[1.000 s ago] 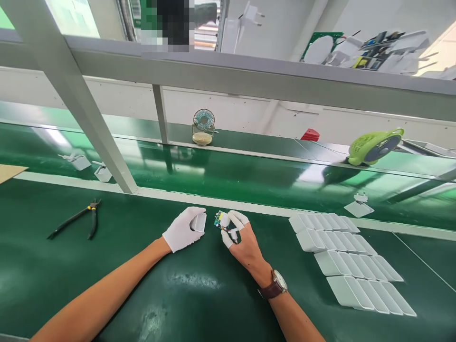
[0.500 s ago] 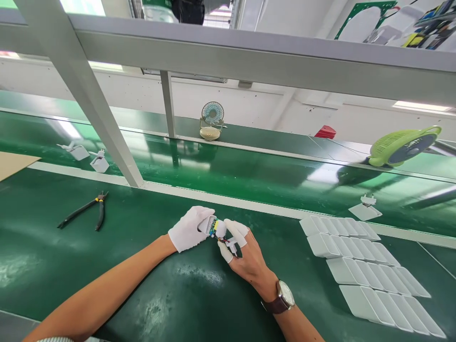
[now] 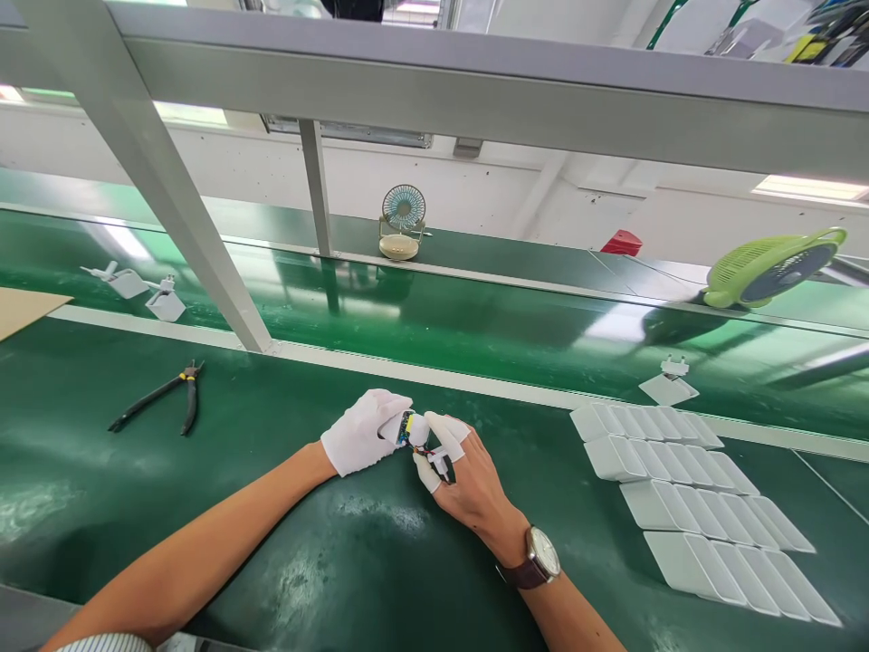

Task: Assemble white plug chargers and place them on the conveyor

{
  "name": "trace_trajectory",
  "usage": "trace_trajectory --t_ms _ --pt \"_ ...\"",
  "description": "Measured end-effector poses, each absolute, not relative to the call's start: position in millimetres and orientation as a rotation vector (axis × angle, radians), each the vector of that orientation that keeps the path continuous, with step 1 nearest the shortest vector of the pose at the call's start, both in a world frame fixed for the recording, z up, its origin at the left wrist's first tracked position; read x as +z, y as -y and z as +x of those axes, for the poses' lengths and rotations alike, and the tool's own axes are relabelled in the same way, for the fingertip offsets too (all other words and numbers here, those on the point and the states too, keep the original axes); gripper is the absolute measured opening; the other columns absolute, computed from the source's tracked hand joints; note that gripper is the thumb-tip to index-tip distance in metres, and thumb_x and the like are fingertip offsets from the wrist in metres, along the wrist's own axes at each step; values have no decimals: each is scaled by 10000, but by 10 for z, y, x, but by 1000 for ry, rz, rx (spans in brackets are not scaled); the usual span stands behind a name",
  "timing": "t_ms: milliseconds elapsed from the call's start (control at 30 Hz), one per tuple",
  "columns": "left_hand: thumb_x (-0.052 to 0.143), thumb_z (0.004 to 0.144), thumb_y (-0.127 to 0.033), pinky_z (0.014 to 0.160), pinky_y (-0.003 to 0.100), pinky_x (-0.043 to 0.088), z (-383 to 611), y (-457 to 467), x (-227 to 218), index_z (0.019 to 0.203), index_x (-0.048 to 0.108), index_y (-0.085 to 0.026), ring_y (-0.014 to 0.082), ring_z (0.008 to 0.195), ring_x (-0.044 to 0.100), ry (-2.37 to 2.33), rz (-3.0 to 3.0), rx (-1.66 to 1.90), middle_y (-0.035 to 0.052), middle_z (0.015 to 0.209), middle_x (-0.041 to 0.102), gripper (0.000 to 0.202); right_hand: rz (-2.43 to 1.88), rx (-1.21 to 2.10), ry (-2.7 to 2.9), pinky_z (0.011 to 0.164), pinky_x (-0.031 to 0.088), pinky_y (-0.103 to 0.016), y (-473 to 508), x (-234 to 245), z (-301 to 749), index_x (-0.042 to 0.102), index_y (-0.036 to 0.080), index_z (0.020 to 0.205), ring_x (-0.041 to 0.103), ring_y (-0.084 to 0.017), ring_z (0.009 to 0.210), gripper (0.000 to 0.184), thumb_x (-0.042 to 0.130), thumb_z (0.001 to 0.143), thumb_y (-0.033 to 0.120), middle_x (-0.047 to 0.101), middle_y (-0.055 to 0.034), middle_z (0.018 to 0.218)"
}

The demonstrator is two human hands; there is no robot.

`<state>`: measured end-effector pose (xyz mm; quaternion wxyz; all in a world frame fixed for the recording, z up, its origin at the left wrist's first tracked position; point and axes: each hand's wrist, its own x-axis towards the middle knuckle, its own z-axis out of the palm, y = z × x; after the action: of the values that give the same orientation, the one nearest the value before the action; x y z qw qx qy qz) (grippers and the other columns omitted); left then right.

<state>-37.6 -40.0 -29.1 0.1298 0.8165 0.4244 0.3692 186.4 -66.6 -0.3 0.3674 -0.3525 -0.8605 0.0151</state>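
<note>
My left hand point(image 3: 361, 433), in a white glove, is closed round a small white plastic housing point(image 3: 392, 424) near the middle of the green bench. My right hand point(image 3: 456, 467), with white finger cots and a brown-strapped watch on the wrist, pinches a small circuit board point(image 3: 407, 428) with red and black wires. The board's end sits in the open mouth of the housing. Both hands meet just above the bench surface.
Rows of white housings point(image 3: 685, 493) lie to the right. Black pliers point(image 3: 163, 397) rest at the left. Behind runs a green conveyor belt point(image 3: 475, 330) carrying white plug parts point(image 3: 669, 385) and more at the far left point(image 3: 146, 292). Two small fans point(image 3: 402, 222) point(image 3: 770, 267) stand beyond; a grey frame post point(image 3: 176, 217) slants across.
My right hand brought the circuit board leftward from apart to the housing's mouth and pushed it in. The view shifted slightly.
</note>
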Motion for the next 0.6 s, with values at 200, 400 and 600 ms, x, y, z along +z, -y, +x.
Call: trace_trajectory --t_ms 200,400,600 --pt "627 814 -128 980 429 534 -381 368 -283 1325 503 -241 245 1148 621 -1164 2470 1157 109 1228 657 538 -891 34 2219 983 546 -510 652 6 1857 278 227 1537 610 -300 1173 666 563 936 191 632 -147 1242" --pt "637 808 -120 916 436 562 -381 336 -299 1357 470 -240 250 1099 636 -1085 2550 1231 115 1199 663 587 -901 25 2220 967 557 -516 637 10 1845 323 181 1510 621 -305 1154 613 550 941 206 645 -161 1218" --pt "624 815 -98 895 411 566 -355 329 -284 1355 466 -243 234 1058 649 -1077 2585 1264 107 1155 682 581 -909 45 2230 964 559 -515 649 26 1845 296 207 1529 622 -305 1154 640 547 940 200 643 -150 1230"
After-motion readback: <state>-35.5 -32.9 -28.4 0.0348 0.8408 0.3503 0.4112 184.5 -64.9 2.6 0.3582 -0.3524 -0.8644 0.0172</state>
